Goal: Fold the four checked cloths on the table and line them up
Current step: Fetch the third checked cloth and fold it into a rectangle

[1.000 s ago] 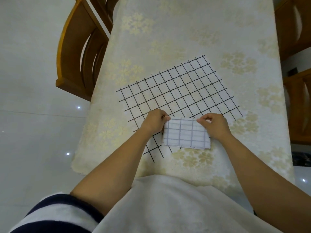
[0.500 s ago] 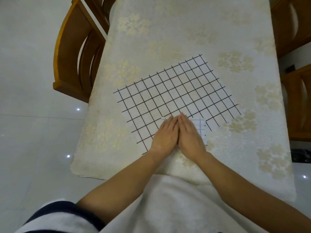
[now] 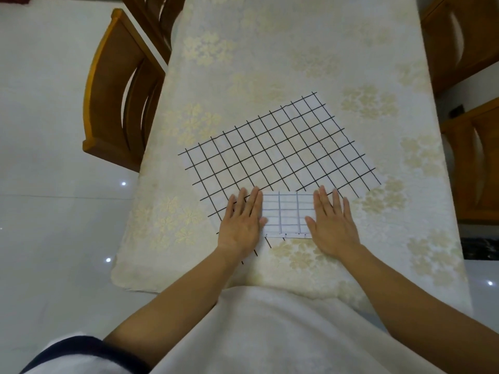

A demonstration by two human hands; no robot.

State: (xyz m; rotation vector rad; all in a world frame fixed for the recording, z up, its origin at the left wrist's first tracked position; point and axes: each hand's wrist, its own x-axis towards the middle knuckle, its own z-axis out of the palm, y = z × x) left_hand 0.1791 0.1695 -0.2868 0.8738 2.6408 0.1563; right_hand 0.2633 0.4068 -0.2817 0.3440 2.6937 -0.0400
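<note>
A small folded white cloth with faint grey-blue checks (image 3: pixel 287 215) lies near the table's front edge. My left hand (image 3: pixel 241 222) lies flat with straight fingers over its left end. My right hand (image 3: pixel 333 222) lies flat the same way over its right end. Under the folded cloth and stretching away to the back is a large white cloth with bold black checks (image 3: pixel 275 152), spread out flat and turned at an angle. I see only these two checked cloths.
The table wears a cream cloth with pale gold flowers (image 3: pixel 297 49). A wooden chair (image 3: pixel 121 90) stands at the left side. Two more wooden chairs (image 3: pixel 469 36) stand along the right. The white tiled floor (image 3: pixel 40 184) shows on the left.
My hands pinched the folded cloth's top corners a second ago, then pressed side by side on its middle. They have since slid apart to its two ends.
</note>
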